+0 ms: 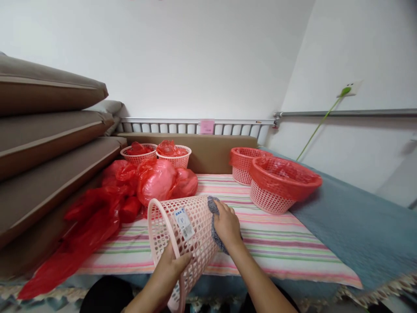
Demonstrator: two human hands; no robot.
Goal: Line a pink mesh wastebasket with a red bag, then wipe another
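Note:
A pink perforated plastic basket [198, 213] lies tipped on its side in front of me, its open rim facing left and a blue-and-white label [184, 223] on its wall. My left hand [174, 263] grips the rim at the near side, thumb outside on the holes, other fingers hidden inside. My right hand [228, 224] is closed on a grey-blue cloth [217, 237], pressed against the outside of the basket near its base.
Red plastic bags [156, 182] lie piled at the left, before two pink baskets [177, 161] with red bags inside. Two bag-lined baskets [273, 198] stand right on the striped cloth [293, 243]. Brown cushions [48, 134] are stacked left; a green cord [321, 124] hangs from a wall socket.

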